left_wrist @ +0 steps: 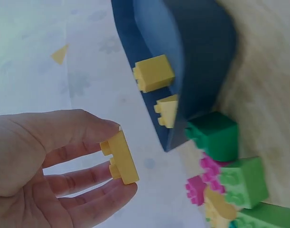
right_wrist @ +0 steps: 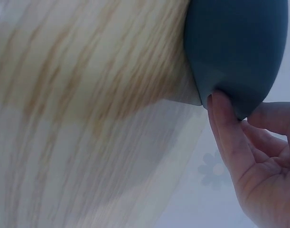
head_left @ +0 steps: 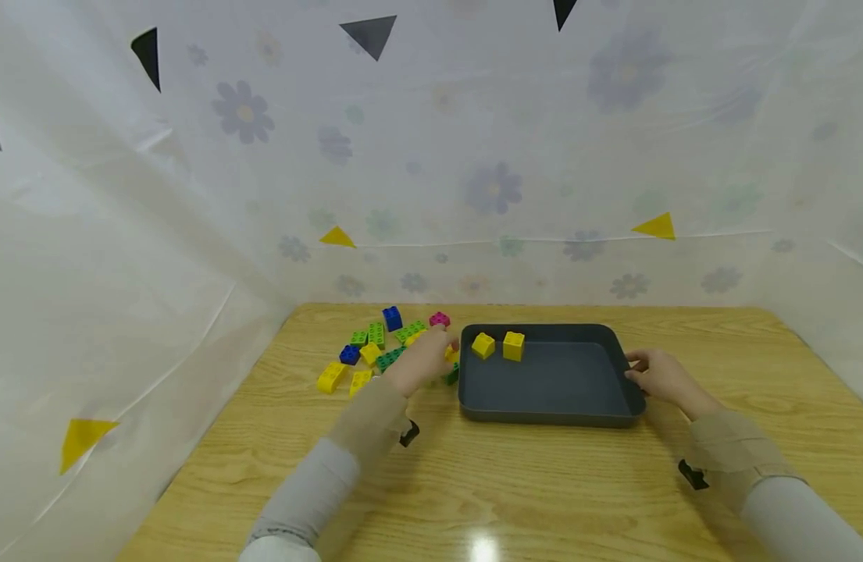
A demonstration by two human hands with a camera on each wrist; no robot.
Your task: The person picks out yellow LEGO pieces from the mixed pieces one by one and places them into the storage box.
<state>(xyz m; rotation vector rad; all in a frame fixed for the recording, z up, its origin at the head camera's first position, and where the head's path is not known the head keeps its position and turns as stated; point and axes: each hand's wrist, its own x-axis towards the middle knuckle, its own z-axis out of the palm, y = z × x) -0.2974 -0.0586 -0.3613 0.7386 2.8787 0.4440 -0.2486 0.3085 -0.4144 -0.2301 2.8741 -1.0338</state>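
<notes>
My left hand (head_left: 426,361) hovers between the pile of toy bricks and the tray's left side. In the left wrist view it pinches a yellow toy brick (left_wrist: 122,157) between thumb and fingertips, studs facing the palm. Two other yellow bricks, one wedge-like (head_left: 483,346) and one blocky (head_left: 513,346), sit in the dark grey tray (head_left: 565,386) near its back left corner. On the tray's right side, my right hand (head_left: 665,380) grips the rim; the right wrist view shows its fingers against the outer wall (right_wrist: 235,57).
Left of the tray, loose bricks lie scattered: blue (head_left: 392,318), light green (head_left: 376,335), yellow (head_left: 331,377), pink (head_left: 440,319) and dark green (left_wrist: 213,137). They rest on a wooden table (head_left: 529,492). A flower-patterned sheet (head_left: 431,195) hangs behind.
</notes>
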